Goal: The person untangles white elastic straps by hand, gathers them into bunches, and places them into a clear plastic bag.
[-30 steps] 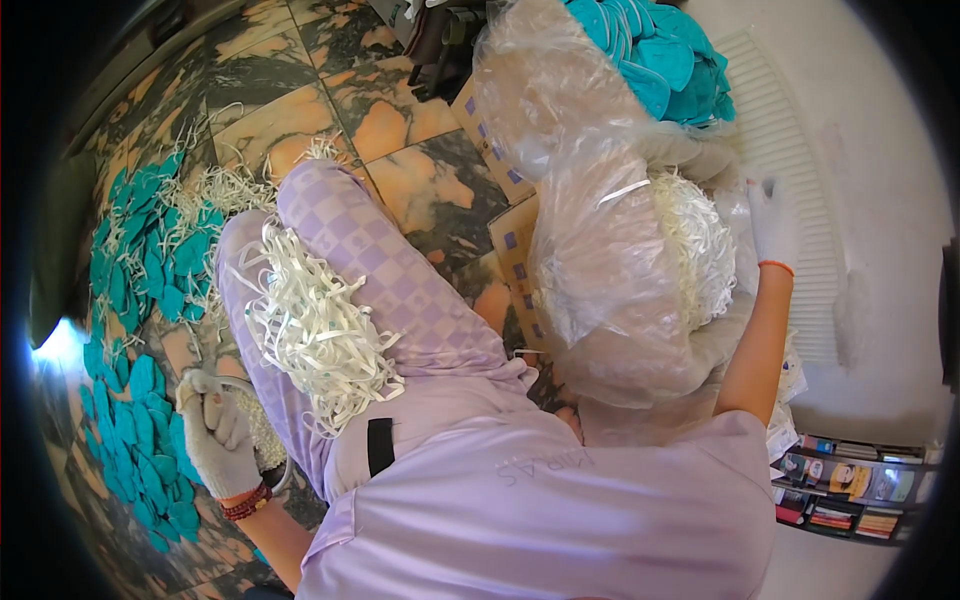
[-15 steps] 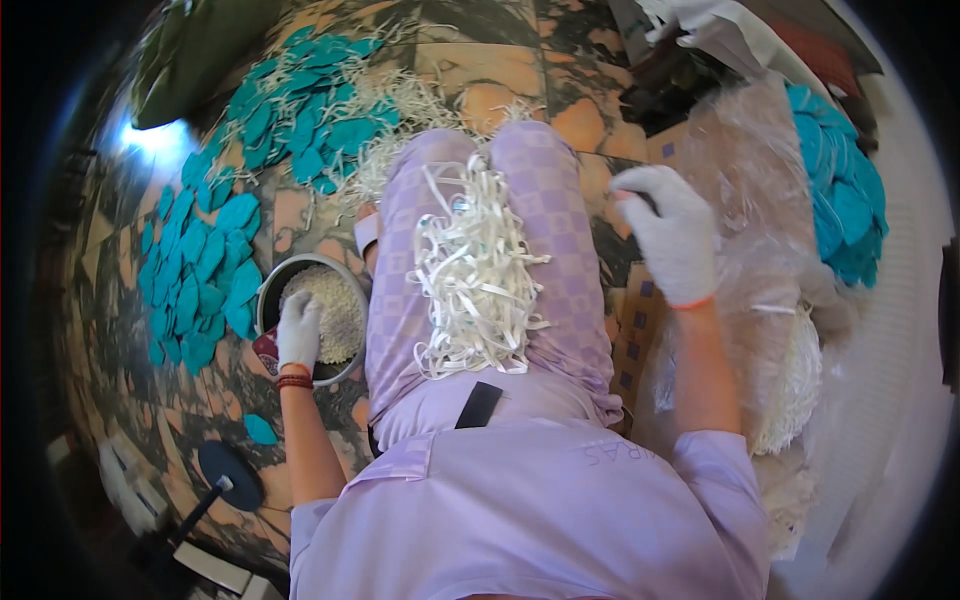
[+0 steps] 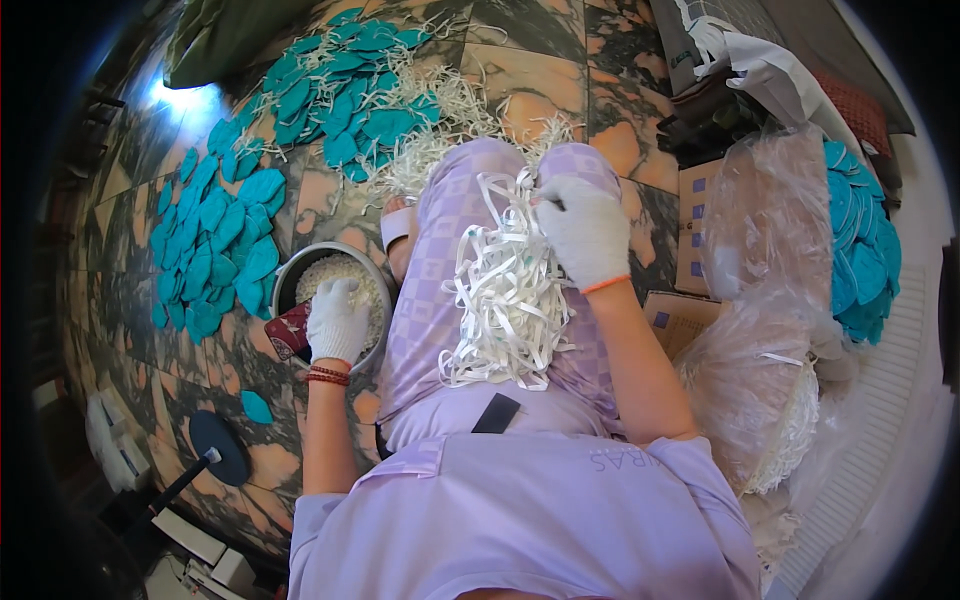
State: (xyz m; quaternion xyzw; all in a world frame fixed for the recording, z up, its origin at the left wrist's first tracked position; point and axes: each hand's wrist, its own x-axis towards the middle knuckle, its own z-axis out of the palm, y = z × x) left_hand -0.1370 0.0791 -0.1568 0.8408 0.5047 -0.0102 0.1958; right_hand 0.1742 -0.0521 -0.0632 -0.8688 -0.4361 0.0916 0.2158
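Note:
My left hand (image 3: 337,318), in a white knit glove, rests inside a metal pot (image 3: 384,345) on the floor at my left. Its fingers curl down onto small whitish bits (image 3: 372,290) that fill the pot; the glove hides the fingertips. A dark red patterned cloth (image 3: 288,332) sticks out beside this hand over the rim. My right hand (image 3: 587,232), also gloved, is closed in a pinch at the upper right edge of a heap of flat white straps (image 3: 510,300) on my lap. Strap ends lie at its fingertips.
Teal leaf-shaped pieces (image 3: 215,230) spread over the marble floor to the left, with more among loose straps (image 3: 440,145) ahead. Right of me stand cardboard flaps (image 3: 697,215), clear plastic (image 3: 755,250) and another teal stack (image 3: 862,245). A black round base (image 3: 219,447) stands lower left.
My right hand has moved left from beside the plastic to the strap heap on my lap. My left hand stays at the pot. The whole view has shifted slightly.

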